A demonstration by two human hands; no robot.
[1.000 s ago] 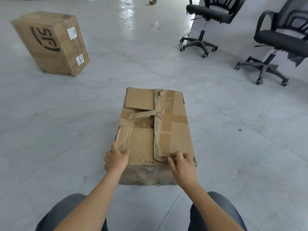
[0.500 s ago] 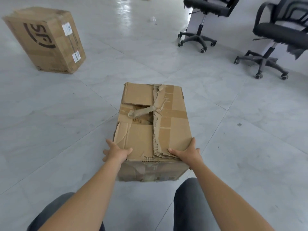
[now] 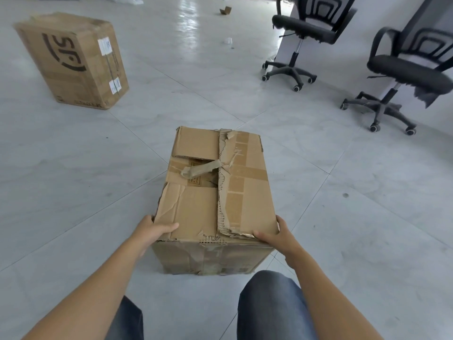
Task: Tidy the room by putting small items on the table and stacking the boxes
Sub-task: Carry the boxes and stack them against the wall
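Box point(image 3: 215, 192): torn, taped top; on floor point(image 3: 73, 180), just ahead of the person's knees.
Left hand point(image 3: 152, 231): grips Box's near left corner, thumb flat on top, fingers round the side.
Right hand point(image 3: 277, 235): grips Box's near right corner, thumb on top edge, fingers down the side.
Second box point(image 3: 73, 62): far left of Box, well apart.
Chairs point(image 3: 301, 33): two, far right of Box.

We read "SF" in black on the far box point(image 3: 73, 60); its white labels point(image 3: 106, 46) and the near box point(image 3: 196, 209) stamp point(image 3: 195, 180): illegible.
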